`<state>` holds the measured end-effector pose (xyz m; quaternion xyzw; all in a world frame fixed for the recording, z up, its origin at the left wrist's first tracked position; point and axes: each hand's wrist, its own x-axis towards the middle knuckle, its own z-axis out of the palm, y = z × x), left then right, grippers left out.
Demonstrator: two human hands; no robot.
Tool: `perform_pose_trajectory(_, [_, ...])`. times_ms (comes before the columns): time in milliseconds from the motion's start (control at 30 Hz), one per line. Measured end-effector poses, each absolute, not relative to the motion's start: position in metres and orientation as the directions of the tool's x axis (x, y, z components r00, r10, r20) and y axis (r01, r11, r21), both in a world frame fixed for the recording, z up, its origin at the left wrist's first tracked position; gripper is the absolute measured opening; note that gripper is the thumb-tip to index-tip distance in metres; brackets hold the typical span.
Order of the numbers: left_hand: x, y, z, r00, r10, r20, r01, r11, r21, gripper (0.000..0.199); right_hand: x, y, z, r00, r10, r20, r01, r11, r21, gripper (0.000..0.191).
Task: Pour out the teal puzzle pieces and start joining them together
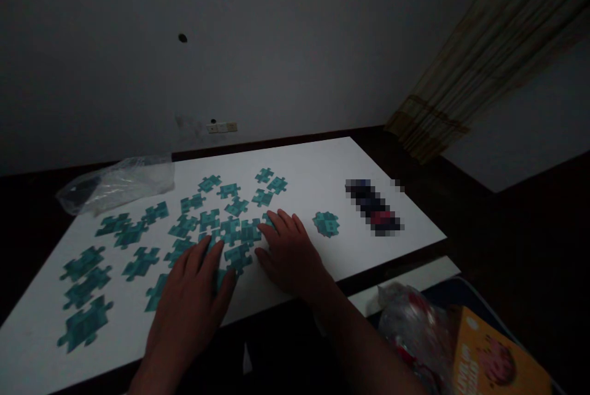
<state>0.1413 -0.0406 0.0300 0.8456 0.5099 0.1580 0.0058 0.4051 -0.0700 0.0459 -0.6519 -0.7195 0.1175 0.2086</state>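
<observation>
White tabletop (308, 168) spanned mid-frame; lower centre, left hand (190, 298) and right hand (293, 255), loosely spread-fingered, grasping nothing, overlapped puzzle pieces (238, 256).

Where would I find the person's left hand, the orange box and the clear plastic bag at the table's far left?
Left hand (191, 293): head view, on the back of the hand.
Orange box (496, 358): head view, on its printed face.
Clear plastic bag (131, 181): head view, on its crumpled middle.
</observation>
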Motion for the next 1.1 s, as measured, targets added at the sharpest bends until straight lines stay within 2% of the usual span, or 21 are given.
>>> perform_pose_trajectory(233, [0.1372, -0.0402, 0.0263, 0.414, 0.872, 0.263, 0.854, -0.472, 0.219, 0.060, 0.4058, -0.0715, 0.0455, -0.067, 0.989, 0.128, 0.900, 0.116, -0.420, 0.055])
perform_pose_trajectory(467, [0.1353, -0.0407, 0.0252, 0.406, 0.870, 0.278, 0.842, -0.475, 0.255, 0.061, 0.4068, -0.0724, 0.0478, -0.083, 0.990, 0.118, 0.900, 0.125, -0.417, 0.062])
perform_pose_trajectory(1100, [0.1445, -0.0395, 0.0316, 0.412, 0.875, 0.253, 0.861, -0.465, 0.206, 0.059, 0.4064, -0.0687, 0.0484, -0.058, 0.991, 0.123, 0.914, 0.102, -0.393, 0.058])
